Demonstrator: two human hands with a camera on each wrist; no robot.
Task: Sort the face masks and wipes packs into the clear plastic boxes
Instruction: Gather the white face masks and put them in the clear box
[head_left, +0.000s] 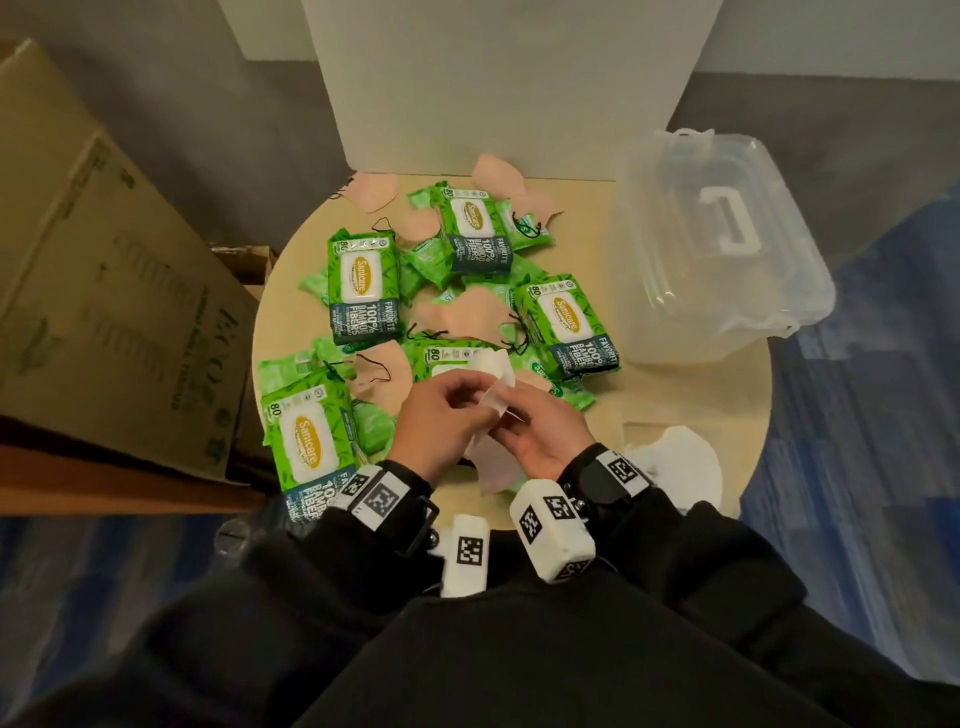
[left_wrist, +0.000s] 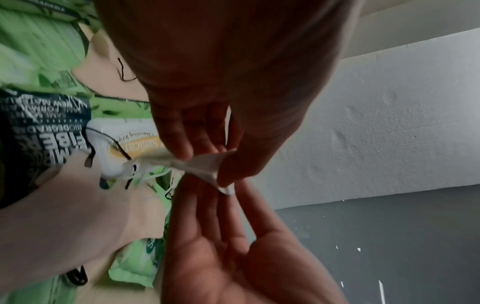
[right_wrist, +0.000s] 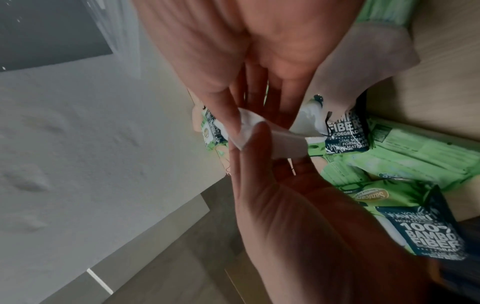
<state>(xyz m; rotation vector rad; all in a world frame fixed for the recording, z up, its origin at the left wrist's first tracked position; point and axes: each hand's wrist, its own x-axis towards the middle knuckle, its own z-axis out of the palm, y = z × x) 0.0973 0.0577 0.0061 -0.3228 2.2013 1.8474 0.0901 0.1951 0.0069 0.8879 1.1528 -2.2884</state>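
Over the near middle of the round table (head_left: 696, 395), both hands pinch one white face mask (head_left: 496, 371) between them. My left hand (head_left: 475, 410) holds its left side and my right hand (head_left: 511, 423) its right side. The wrist views show the same mask (left_wrist: 205, 164) (right_wrist: 275, 144) gripped between thumbs and fingertips of the two hands. Large green wipes packs (head_left: 363, 286) (head_left: 569, 322) (head_left: 306, 436), small green sachets and peach masks (head_left: 462, 312) lie scattered on the table. A clear plastic box (head_left: 717, 244) with its lid on and a white handle stands at the right.
More white masks (head_left: 675, 457) lie at the table's near right edge. A large cardboard box (head_left: 104, 260) stands left of the table. A white foam board (head_left: 493, 78) rises behind it. Blue carpet surrounds the table.
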